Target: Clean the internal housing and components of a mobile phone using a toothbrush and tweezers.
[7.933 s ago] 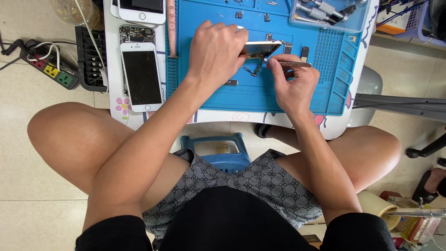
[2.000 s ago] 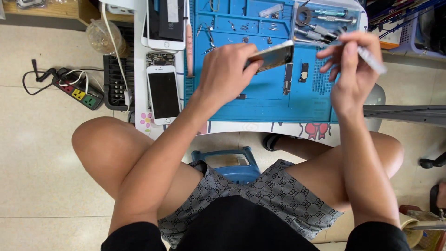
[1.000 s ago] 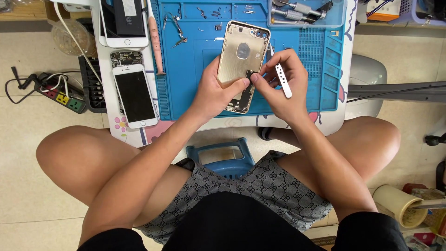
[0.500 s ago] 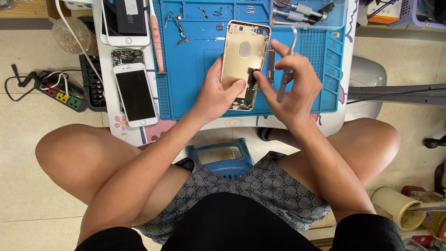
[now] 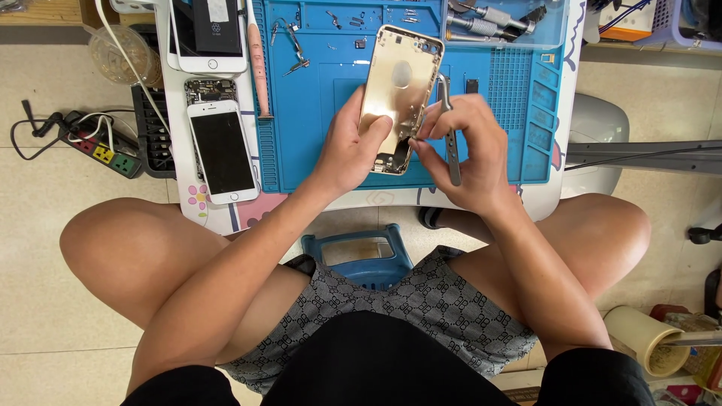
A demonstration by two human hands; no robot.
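Left hand point(image 5: 350, 146) grips gold phone housing point(image 5: 401, 98) by its lower left edge, long axis pointing away. Right hand point(image 5: 466, 154), just right of it, pinches at the housing's lower end, tweezers point(image 5: 449, 135) tucked along fingers. Right hand nearer the work point.

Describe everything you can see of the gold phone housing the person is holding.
The gold phone housing is a flat, metallic-looking back shell with rounded corners, a round mark near its middle and small dark parts at its lower end. It is held tilted above the blue work mat. The left hand grips its left edge, thumb on its face. The right hand, with grey tweezers tucked in it, touches the lower right corner with its fingertips.
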